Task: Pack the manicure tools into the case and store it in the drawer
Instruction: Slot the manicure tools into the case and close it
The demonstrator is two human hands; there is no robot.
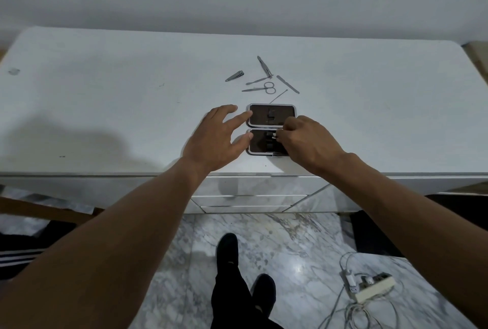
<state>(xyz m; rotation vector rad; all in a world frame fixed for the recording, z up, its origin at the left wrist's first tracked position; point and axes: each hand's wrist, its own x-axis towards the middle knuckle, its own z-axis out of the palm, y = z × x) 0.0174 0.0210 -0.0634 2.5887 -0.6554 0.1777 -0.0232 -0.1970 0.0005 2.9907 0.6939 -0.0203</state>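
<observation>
A small dark case [264,117] with a silver rim lies open flat near the front edge of the white dresser top [105,91]. My left hand [219,138] rests at its left side, fingers spread, fingertips touching both halves. My right hand [306,141] is pinched on a small silvery tool [275,136] over the near half of the case. Beyond the case lie loose metal tools: a nail clipper [235,76], tweezers [264,66], scissors [260,88], a nail file [287,84], a thin pick [278,96] and a flat pusher [255,81].
Drawer fronts [248,200] with a marble look sit below the top's front edge, shut. On the marble floor, a power strip with white cables [369,286] lies at the right. My feet in black [237,276] stand in front of the dresser.
</observation>
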